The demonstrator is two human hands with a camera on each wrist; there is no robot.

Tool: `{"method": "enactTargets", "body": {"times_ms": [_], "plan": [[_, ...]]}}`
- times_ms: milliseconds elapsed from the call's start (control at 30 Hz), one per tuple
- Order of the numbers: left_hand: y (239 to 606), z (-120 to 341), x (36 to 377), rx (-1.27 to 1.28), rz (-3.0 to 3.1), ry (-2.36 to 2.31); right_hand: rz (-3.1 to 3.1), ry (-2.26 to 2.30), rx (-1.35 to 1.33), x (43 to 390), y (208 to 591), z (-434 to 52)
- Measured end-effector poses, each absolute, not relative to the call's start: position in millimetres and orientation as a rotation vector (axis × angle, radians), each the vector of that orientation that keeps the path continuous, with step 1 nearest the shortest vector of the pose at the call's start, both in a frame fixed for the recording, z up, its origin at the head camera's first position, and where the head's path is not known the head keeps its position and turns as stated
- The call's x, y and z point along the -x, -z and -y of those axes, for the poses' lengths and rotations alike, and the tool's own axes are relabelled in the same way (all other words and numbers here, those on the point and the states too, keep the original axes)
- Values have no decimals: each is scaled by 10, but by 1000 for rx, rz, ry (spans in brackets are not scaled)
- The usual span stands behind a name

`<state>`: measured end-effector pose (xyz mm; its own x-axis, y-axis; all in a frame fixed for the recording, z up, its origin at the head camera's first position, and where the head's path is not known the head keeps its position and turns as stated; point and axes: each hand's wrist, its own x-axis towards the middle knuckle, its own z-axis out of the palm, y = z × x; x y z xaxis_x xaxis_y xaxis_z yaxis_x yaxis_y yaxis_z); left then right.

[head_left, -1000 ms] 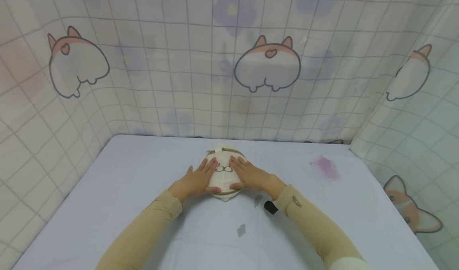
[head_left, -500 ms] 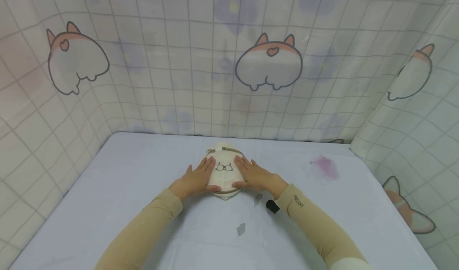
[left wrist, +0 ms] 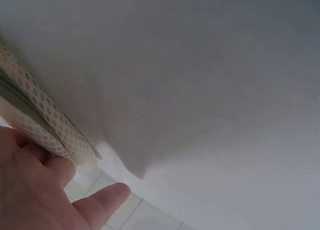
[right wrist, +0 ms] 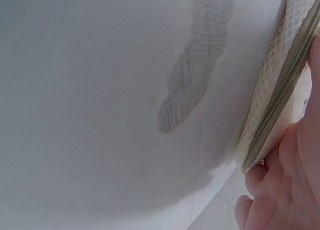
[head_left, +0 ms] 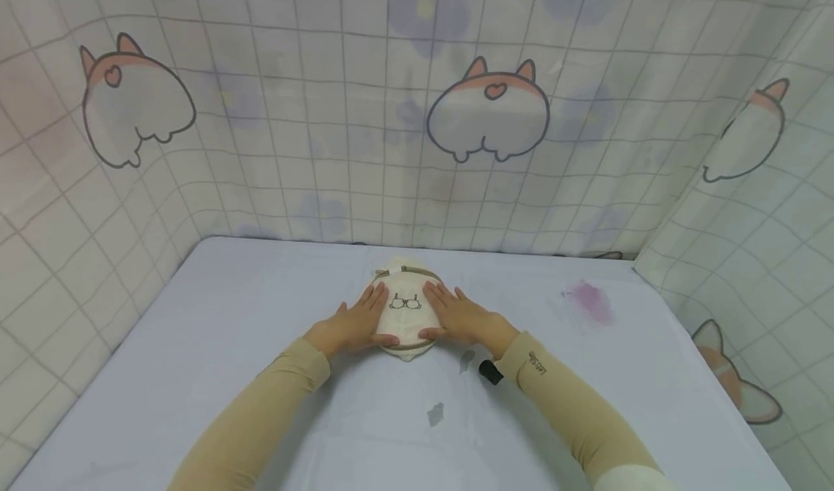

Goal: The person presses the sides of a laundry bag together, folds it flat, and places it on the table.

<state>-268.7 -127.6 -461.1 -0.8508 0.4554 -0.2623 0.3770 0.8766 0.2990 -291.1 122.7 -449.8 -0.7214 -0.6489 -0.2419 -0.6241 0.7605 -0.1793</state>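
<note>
In the head view, a round cream mesh pouch [head_left: 405,316] with a small glasses print and an olive zip band lay on the pale lilac table [head_left: 215,346], roughly at the centre of the surface. The left hand [head_left: 352,324] rested flat on the pouch's nine o'clock side, fingers straight and spread, thumb laid along the near edge. The right hand [head_left: 459,319] pressed the three o'clock side in the same way, fingers straight, nothing pinched. Both forearms wore tan sleeves [head_left: 560,404]. A small black object [head_left: 490,372] lay just beside the right wrist at about five o'clock from the pouch. Two grey marks [head_left: 435,413] sat at six o'clock from the pouch, and a pink stain [head_left: 589,303] lay well apart at three o'clock. A checked curtain [head_left: 485,111] printed with corgi shapes enclosed the table.

In the left wrist view, the palm and thumb sat at seven o'clock, touching the mesh pouch's zipped edge at nine o'clock; the table filled the rest.

In the right wrist view, loosely bent fingers [right wrist: 290,190] at five o'clock touched the pouch's zip rim at three o'clock. A grey smudge [right wrist: 192,74] marked the table at twelve o'clock.
</note>
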Motion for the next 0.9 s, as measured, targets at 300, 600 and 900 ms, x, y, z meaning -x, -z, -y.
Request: {"method": "enactTargets", "body": {"times_ms": [300, 600, 900], "plan": [[4575, 1325, 2656, -613, -2724, -338, -2674, 152, 989, 2882, 4477, -1197], [4486, 1437, 2582, -659, -2767, -387, -2698, 273, 993, 2793, 4440, -1234], [4544, 1438, 2536, -709, -2761, -433, -2702, 297, 979, 2731, 4418, -1294]]}}
